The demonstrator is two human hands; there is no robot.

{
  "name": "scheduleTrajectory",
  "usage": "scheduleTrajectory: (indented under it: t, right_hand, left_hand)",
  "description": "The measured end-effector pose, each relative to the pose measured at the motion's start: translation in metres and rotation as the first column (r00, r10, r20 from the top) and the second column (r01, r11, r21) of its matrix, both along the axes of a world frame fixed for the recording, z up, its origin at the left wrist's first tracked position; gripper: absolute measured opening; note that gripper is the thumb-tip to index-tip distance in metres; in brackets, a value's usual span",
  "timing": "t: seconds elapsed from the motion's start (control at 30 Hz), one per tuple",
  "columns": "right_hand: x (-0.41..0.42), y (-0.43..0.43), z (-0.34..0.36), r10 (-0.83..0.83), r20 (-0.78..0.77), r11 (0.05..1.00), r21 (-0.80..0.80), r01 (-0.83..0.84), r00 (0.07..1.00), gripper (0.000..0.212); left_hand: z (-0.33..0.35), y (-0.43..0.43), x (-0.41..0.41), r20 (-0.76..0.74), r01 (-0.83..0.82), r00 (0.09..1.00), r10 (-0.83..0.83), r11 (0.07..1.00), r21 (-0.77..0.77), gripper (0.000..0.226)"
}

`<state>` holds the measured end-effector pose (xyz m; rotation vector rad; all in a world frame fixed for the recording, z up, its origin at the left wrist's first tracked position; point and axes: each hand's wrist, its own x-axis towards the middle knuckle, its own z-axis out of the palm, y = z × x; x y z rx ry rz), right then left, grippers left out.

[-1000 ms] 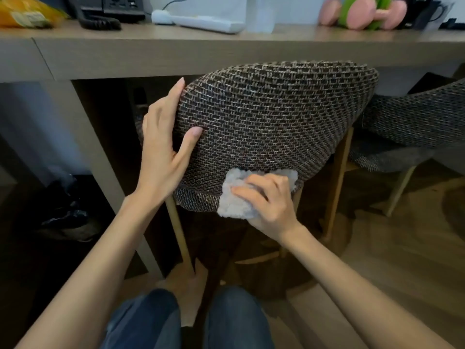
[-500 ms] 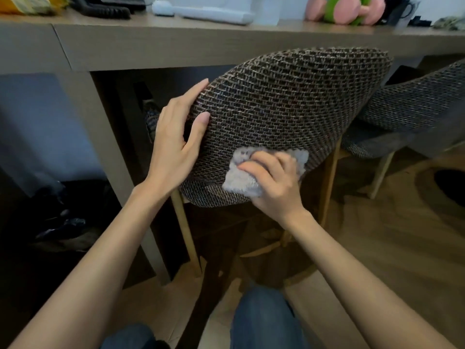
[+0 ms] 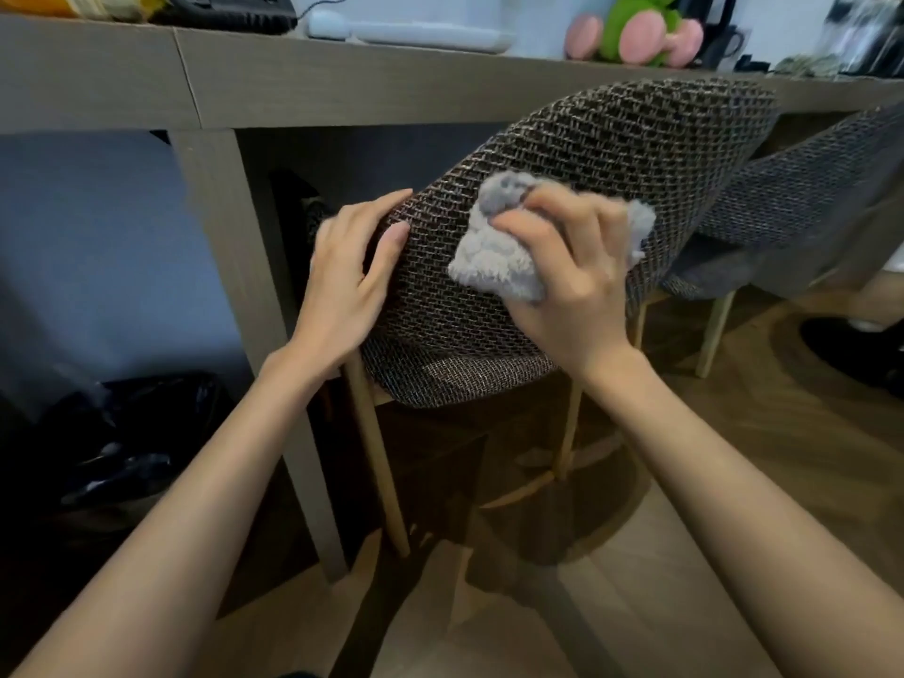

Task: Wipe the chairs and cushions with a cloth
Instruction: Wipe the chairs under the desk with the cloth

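Observation:
A chair with a dark woven backrest [image 3: 611, 149] and light wooden legs stands pushed in at a grey-brown desk [image 3: 342, 85]. My right hand [image 3: 567, 276] grips a crumpled grey fluffy cloth [image 3: 494, 256] and presses it against the middle of the backrest's outer face. My left hand [image 3: 347, 281] holds the backrest's left edge, fingers wrapped behind it and thumb lying on the weave. The seat and its cushion are hidden behind the backrest.
A second woven chair [image 3: 807, 188] stands to the right, close beside the first. The desk leg [image 3: 244, 305] stands just left of my left hand. A phone, a white remote, pink dumbbells and a green toy sit on the desk. Wooden floor lies below.
My right hand has carried the cloth up the backrest from its lower edge to the middle. My left hand stays on the left edge. The view has shifted lower and left.

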<state>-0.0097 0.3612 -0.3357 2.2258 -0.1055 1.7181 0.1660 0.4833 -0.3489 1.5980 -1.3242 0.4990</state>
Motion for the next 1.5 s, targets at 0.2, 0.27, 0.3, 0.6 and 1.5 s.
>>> scheduleTrajectory:
  t: [0.2, 0.27, 0.3, 0.6, 1.5]
  right_hand:
    - [-0.019, 0.007, -0.067, -0.019, -0.424, 0.997, 0.062, 0.05, 0.905, 0.032]
    - [-0.02, 0.016, -0.056, 0.016, -0.462, 0.999, 0.04, 0.003, 0.887, 0.032]
    - [-0.017, 0.02, -0.044, 0.029, -0.424, 1.0, 0.006, -0.029, 0.905, 0.029]
    - [0.042, 0.04, -0.026, -0.052, -0.156, 0.999, 0.0, 0.053, 0.986, 0.026]
    - [-0.025, 0.031, -0.08, -0.1, -0.415, 0.955, 0.216, 0.205, 0.904, 0.033]
  left_hand:
    - [-0.006, 0.02, 0.013, -0.062, 0.046, 0.997, -0.042, 0.996, 0.078, 0.039]
    - [-0.008, 0.024, 0.017, -0.097, 0.046, 0.995, -0.036, 0.994, 0.102, 0.04]
    - [-0.009, 0.025, 0.018, -0.105, 0.053, 0.994, -0.041, 0.992, 0.117, 0.04]
    - [-0.01, 0.024, 0.027, -0.19, 0.127, 0.977, -0.092, 0.975, 0.18, 0.048]
    - [0.002, 0.031, -0.001, -0.458, 0.274, 0.869, -0.186, 0.952, 0.135, 0.075]
